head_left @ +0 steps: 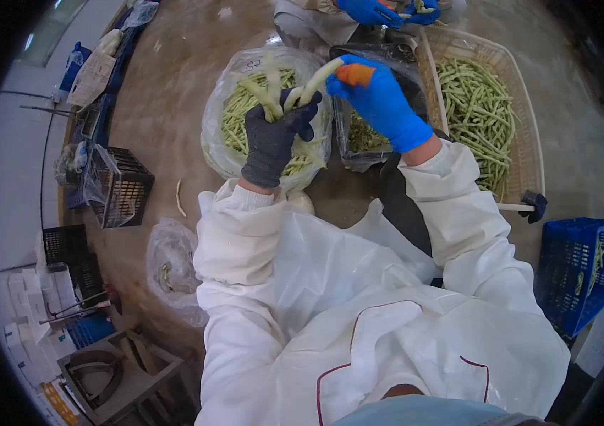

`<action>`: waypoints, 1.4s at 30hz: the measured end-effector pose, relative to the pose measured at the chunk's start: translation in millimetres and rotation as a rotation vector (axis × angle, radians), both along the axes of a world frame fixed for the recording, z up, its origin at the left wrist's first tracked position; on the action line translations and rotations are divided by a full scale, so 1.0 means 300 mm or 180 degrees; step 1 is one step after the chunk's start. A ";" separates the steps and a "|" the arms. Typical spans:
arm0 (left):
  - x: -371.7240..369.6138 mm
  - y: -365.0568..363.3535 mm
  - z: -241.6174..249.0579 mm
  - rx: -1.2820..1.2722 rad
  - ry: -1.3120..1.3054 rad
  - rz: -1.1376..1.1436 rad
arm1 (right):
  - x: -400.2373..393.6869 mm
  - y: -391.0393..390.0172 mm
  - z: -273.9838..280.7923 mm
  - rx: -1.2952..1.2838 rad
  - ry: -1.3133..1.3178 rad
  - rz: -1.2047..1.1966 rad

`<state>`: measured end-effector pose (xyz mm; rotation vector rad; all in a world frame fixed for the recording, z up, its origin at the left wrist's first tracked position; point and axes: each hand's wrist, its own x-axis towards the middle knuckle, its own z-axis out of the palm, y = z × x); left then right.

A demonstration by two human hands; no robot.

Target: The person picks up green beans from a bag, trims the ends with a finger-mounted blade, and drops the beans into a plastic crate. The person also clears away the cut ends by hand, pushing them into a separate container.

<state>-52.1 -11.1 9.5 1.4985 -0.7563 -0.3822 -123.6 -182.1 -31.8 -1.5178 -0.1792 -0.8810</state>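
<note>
My left hand [273, 138], in a dark grey glove, is closed around several pale green beans [272, 85] that stick up past its fingers. My right hand [383, 103] wears a blue glove with orange at a fingertip. Its fingers pinch the upper end of one curved green bean [322, 79], whose lower end reaches my left hand. Beneath my left hand, a clear plastic bag [214, 117] holds many thin green beans. A dark container lined with plastic [344, 135] lies partly behind my right hand, with small green pieces inside.
To the right stands a large beige crate [533, 135] full of green beans. A blue basket [579, 277] sits at far right, a black crate [123, 188] at left. A plastic bag [173, 266] and one loose bean [180, 197] lie on the floor. Another person's blue-gloved hands [373, 11] work opposite.
</note>
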 end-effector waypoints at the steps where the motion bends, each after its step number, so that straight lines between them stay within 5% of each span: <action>1: -0.018 -0.005 0.020 -0.0381 0.0339 -0.0053 | -0.004 0.005 0.010 0.0150 0.0539 0.0265; 3: 0.072 0.025 -0.034 -0.0835 0.0701 -0.0103 | -0.013 0.019 0.031 0.0466 0.1609 0.0793; 7: 0.204 0.161 0.075 -0.2237 0.1640 -0.0060 | -0.030 -0.112 -0.053 -0.1779 0.2493 -0.1260; 9: 0.317 0.288 0.059 -0.2847 0.1860 -0.0540 | -0.057 -0.230 -0.077 -0.1900 0.2863 -0.1716; 10: 0.389 0.353 0.038 -0.2896 0.1860 -0.1045 | -0.075 -0.270 -0.090 -0.1995 0.2931 -0.1834; 12: 0.372 0.375 0.052 -0.2917 0.1864 -0.0959 | -0.096 -0.313 -0.116 -0.2188 0.3089 -0.2071; 15: 0.336 0.351 0.031 -0.2722 0.1978 -0.0727 | -0.081 -0.202 -0.057 -0.2804 0.1762 -0.2476; 17: 0.283 0.288 0.032 -0.2375 0.1908 -0.0731 | -0.036 -0.131 -0.039 -0.1051 0.1335 -0.0778; 18: 0.258 0.249 0.017 -0.2158 0.1708 -0.0331 | -0.016 -0.083 -0.024 -0.0796 0.1471 -0.0346; 19: 0.260 0.221 -0.008 -0.2168 0.2103 -0.0708 | -0.007 -0.026 -0.002 -0.0537 0.1598 0.0086; 22: 0.172 0.138 -0.012 -0.1665 0.1804 -0.0602 | 0.008 0.101 0.025 -0.0389 0.1153 0.0804; 26: 0.141 0.105 -0.004 -0.1486 0.1634 -0.0449 | -0.032 0.095 0.037 -0.0647 0.1945 0.0872; 31: 0.316 0.217 -0.015 -0.2321 0.1828 0.0143 | -0.183 -0.151 0.030 -0.1344 0.1851 -0.0386; 35: 0.350 0.270 -0.010 -0.2007 0.1542 0.0242 | -0.446 -0.417 -0.071 -0.0718 0.3138 -0.2239; 37: 0.297 0.254 0.018 -0.1844 0.1439 0.0062 | -0.546 -0.376 -0.015 -0.2531 0.4341 -0.3925; 40: 0.175 0.171 0.063 -0.1244 0.1017 -0.0056 | -0.518 -0.485 -0.129 -0.2249 0.2490 -0.3615; 42: 0.140 0.135 0.057 -0.0762 0.0973 -0.0286 | -0.364 -0.258 0.078 -0.1693 0.1440 -0.2099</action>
